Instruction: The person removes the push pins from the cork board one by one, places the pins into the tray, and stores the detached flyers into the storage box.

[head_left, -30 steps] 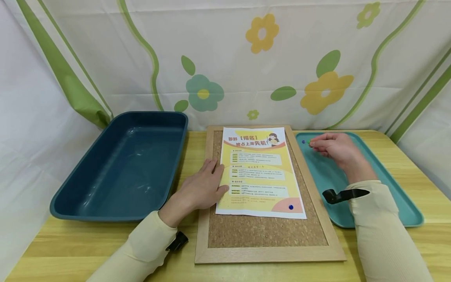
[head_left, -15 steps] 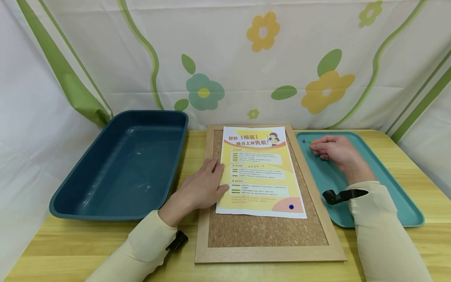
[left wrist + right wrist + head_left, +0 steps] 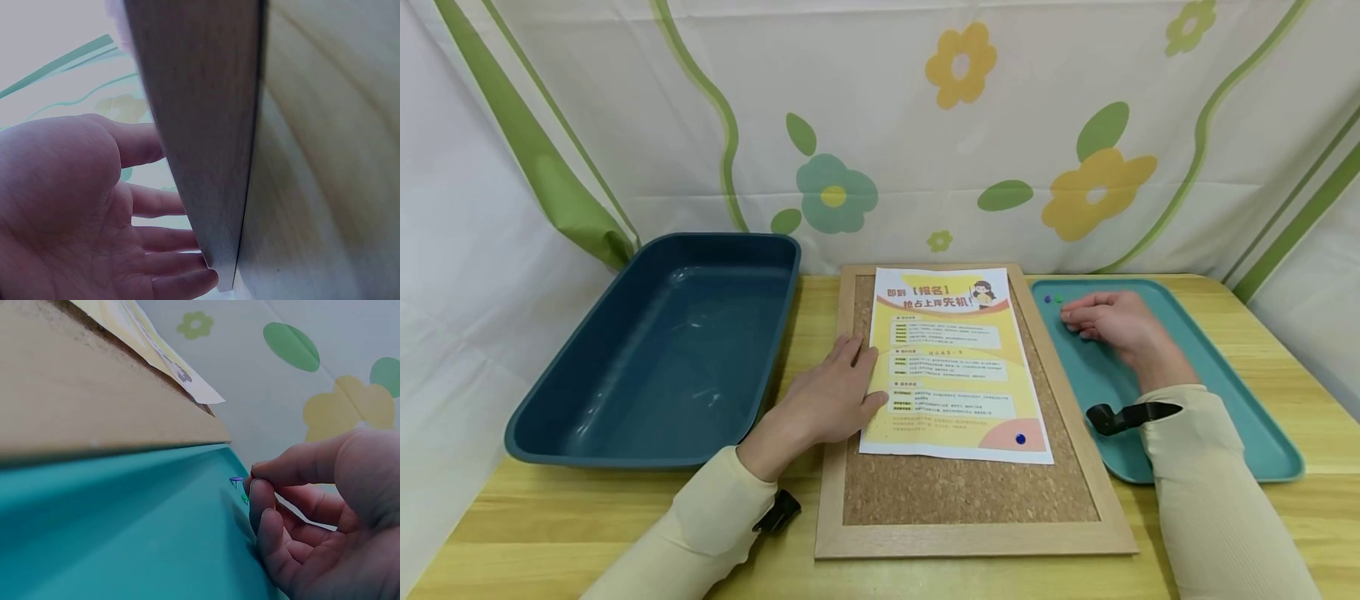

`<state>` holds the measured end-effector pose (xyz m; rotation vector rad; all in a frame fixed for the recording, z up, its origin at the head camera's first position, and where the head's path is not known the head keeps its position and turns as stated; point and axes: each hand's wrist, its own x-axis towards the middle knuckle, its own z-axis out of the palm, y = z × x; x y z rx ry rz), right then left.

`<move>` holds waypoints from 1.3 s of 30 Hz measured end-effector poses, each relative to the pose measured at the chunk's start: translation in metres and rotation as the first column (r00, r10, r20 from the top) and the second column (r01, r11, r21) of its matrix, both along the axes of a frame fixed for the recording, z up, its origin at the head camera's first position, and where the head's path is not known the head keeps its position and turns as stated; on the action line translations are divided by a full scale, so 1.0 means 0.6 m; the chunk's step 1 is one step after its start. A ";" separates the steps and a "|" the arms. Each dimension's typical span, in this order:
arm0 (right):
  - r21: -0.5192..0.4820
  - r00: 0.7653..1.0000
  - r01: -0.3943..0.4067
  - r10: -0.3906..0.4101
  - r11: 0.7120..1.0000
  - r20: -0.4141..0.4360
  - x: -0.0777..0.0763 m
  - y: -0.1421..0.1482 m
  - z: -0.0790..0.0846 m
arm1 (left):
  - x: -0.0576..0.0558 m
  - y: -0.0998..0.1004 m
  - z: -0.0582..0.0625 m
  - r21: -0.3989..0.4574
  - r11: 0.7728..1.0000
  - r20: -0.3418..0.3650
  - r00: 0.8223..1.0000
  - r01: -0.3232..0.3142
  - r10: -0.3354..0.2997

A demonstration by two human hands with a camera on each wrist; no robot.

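My left hand (image 3: 829,393) lies spread over the left frame of a corkboard (image 3: 973,500), its fingertips on the edge of a yellow printed poster (image 3: 951,367). In the left wrist view its fingers (image 3: 165,239) reach past the board's side edge. A blue thumbtack (image 3: 1020,439) sits in the poster's lower right corner. My right hand (image 3: 1116,325) is low over the far end of a teal tray (image 3: 1217,425), thumb and fingertips pinching a tiny thumbtack almost wholly hidden between them. Beside those fingertips stand a purple thumbtack (image 3: 235,479) and a green thumbtack (image 3: 244,499) on the tray.
A deep dark blue tub (image 3: 655,375) stands left of the board on the wooden table (image 3: 970,579). The teal tray lies close along the board's right side. A flower-print curtain (image 3: 895,125) hangs right behind everything.
My right hand has drawn back slightly towards me from the green thumbtack, which now shows more fully. The left hand has stayed on the board and poster.
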<state>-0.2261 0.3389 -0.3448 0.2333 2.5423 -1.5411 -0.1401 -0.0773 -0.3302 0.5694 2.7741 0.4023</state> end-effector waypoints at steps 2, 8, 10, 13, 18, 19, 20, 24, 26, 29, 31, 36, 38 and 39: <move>0.006 1.000 0.001 -0.001 1.000 -0.003 0.000 0.000 -0.001 | 0.000 0.000 0.000 -0.001 1.000 0.000 1.000 0.000 0.000; 0.031 1.000 0.001 0.000 1.000 -0.011 -0.002 -0.001 -0.002 | -0.002 -0.001 -0.001 -0.003 1.000 0.003 1.000 0.002 -0.002; 0.041 1.000 0.001 -0.001 0.999 -0.011 -0.001 -0.002 -0.002 | -0.002 -0.001 -0.001 -0.001 1.000 0.006 1.000 0.002 -0.002; 0.054 1.000 0.008 -0.007 0.998 -0.012 0.000 -0.003 -0.001 | -0.002 0.000 0.000 -0.002 1.000 0.007 1.000 0.004 -0.004; 0.070 1.000 0.020 -0.019 0.997 -0.021 0.003 -0.005 -0.002 | -0.002 0.000 0.001 -0.005 1.000 0.005 1.000 0.005 -0.005; 0.074 1.000 0.021 -0.020 0.997 -0.022 0.003 -0.005 -0.003 | -0.002 0.000 0.001 -0.005 1.000 0.005 1.000 0.005 -0.005; 0.078 1.000 0.023 -0.021 0.997 -0.022 0.003 -0.006 -0.003 | -0.002 0.000 0.001 -0.005 1.000 0.005 1.000 0.005 -0.005; 0.089 0.999 0.029 -0.027 0.996 -0.016 0.001 -0.006 -0.005 | -0.002 0.000 0.002 -0.005 1.000 0.005 1.000 0.003 -0.003; 0.092 0.999 0.034 -0.033 0.995 -0.011 0.000 -0.005 -0.006 | -0.002 0.000 0.001 -0.003 1.000 0.005 1.000 0.002 -0.002; 0.096 0.999 0.040 -0.039 0.995 -0.007 -0.002 -0.004 -0.008 | -0.002 0.000 0.001 -0.003 1.000 0.001 1.000 0.002 -0.002; 0.095 0.999 0.045 -0.044 0.995 -0.008 -0.003 -0.005 -0.009 | -0.003 0.000 0.000 -0.003 1.000 -0.002 1.000 0.003 -0.003; 0.090 0.999 0.044 -0.043 0.995 -0.010 -0.001 -0.008 -0.007 | -0.003 -0.001 -0.001 0.000 1.000 -0.009 1.000 0.005 -0.005; 0.088 0.999 0.040 -0.040 0.995 -0.010 0.000 -0.008 -0.007 | -0.003 0.000 -0.002 0.000 1.000 -0.010 1.000 0.007 -0.007; 0.089 0.999 0.040 -0.039 0.995 -0.010 0.001 -0.008 -0.007 | -0.003 0.000 -0.002 0.000 1.000 -0.010 1.000 0.008 -0.008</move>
